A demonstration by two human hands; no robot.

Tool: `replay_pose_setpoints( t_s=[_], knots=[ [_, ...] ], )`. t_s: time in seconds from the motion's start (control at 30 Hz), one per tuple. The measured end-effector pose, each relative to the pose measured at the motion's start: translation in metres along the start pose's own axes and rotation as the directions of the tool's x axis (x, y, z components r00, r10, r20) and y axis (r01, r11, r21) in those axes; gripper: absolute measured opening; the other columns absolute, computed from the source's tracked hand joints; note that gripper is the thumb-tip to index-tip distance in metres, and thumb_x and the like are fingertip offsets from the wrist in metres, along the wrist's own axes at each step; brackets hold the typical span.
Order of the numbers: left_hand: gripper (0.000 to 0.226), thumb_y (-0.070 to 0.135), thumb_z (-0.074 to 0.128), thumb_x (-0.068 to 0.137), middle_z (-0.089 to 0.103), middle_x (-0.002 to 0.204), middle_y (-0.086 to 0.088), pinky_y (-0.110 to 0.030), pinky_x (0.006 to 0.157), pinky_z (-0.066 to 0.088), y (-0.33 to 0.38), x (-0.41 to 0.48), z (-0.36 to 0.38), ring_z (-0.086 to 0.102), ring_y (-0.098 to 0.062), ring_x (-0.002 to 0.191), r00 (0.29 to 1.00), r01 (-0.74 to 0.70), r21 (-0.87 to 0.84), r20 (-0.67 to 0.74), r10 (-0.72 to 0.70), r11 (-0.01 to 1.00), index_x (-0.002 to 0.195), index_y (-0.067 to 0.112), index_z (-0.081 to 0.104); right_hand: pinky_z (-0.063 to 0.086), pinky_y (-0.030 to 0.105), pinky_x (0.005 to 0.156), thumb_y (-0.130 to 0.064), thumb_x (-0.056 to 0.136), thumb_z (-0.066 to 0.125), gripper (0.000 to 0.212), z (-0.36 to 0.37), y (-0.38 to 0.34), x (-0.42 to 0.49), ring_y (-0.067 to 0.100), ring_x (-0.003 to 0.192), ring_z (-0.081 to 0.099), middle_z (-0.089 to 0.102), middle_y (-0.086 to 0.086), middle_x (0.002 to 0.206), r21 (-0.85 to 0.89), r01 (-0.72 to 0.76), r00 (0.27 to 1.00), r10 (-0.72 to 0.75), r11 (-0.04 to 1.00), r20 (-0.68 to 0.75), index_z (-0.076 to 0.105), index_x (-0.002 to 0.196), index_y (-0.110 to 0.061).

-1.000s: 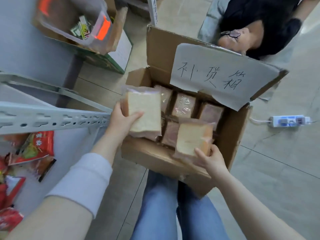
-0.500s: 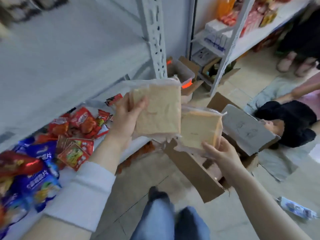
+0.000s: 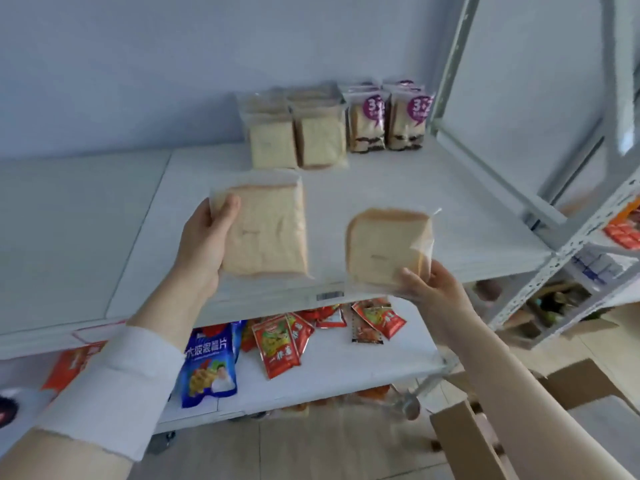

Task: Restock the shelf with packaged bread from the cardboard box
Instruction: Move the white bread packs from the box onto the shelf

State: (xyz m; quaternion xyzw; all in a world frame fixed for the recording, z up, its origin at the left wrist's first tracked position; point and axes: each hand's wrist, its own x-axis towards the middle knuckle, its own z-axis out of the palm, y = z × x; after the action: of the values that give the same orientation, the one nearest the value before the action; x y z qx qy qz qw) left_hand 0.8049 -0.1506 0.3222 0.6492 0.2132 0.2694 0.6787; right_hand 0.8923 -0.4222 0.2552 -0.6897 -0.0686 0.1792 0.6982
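Holding one pack of bread in each hand, a person reaches over a white shelf [image 3: 433, 202]. The left hand [image 3: 204, 244] grips the left bread pack [image 3: 266, 230] by its left side, with the thumb curled over the front near the top corner. The other fingers are hidden behind the pack. The right hand [image 3: 433, 289] grips the right bread pack [image 3: 388, 247] at its bottom right corner, with the thumb pressed on the front. Both packs are up in the air above the front part of the shelf, side by side with a gap between them. The left one is a bit higher. At the back of the shelf, more bread packs [image 3: 298, 133] stand upright against the wall. Just beside them on the right stand packs with purple labels [image 3: 388, 123]. Under this shelf is a lower shelf [image 3: 346, 368]. On it lie red snack packets [image 3: 277, 344] and a blue bag [image 3: 211, 365] of chips. The cardboard box [image 3: 460, 441] is down at the bottom right, by the floor, and only part of it shows. A white sleeve [image 3: 114, 386] covers part of the left arm.
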Motion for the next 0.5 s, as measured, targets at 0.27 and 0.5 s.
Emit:
replay_pose_setpoints(
  t_s=[0.27, 0.5],
  knots=[
    [0.036, 0.055, 0.062, 0.064, 0.056, 0.089, -0.008, -0.038, 0.073, 0.043, -0.047, 0.091, -0.029, 0.051, -0.019, 0.084, 0.998, 0.04, 0.06, -0.044, -0.037, 0.997, 0.078, 0.022, 0.055, 0.05, 0.051, 0.087, -0.064, 0.039, 0.081, 0.08, 0.059, -0.015, 0.094, 0.03, 0.092, 0.062, 0.066, 0.019, 0.096, -0.052, 0.019, 0.999, -0.021, 0.998, -0.039, 0.062, 0.094, -0.009],
    [0.012, 0.026, 0.058, 0.09, 0.055, 0.076, 0.01, -0.007, 0.051, 0.042, -0.05, 0.183, 0.029, 0.051, -0.002, 0.067, 0.994, -0.03, 0.132, -0.103, 0.044, 0.991, 0.091, 0.015, 0.056, 0.043, 0.019, 0.072, -0.015, 0.088, 0.06, 0.007, 0.069, -0.038, 0.206, 0.008, 0.074, 0.056, 0.06, -0.003, 0.083, -0.022, 0.079, 0.996, -0.08, 0.997, -0.043, 0.055, 0.093, -0.017]
  ],
)
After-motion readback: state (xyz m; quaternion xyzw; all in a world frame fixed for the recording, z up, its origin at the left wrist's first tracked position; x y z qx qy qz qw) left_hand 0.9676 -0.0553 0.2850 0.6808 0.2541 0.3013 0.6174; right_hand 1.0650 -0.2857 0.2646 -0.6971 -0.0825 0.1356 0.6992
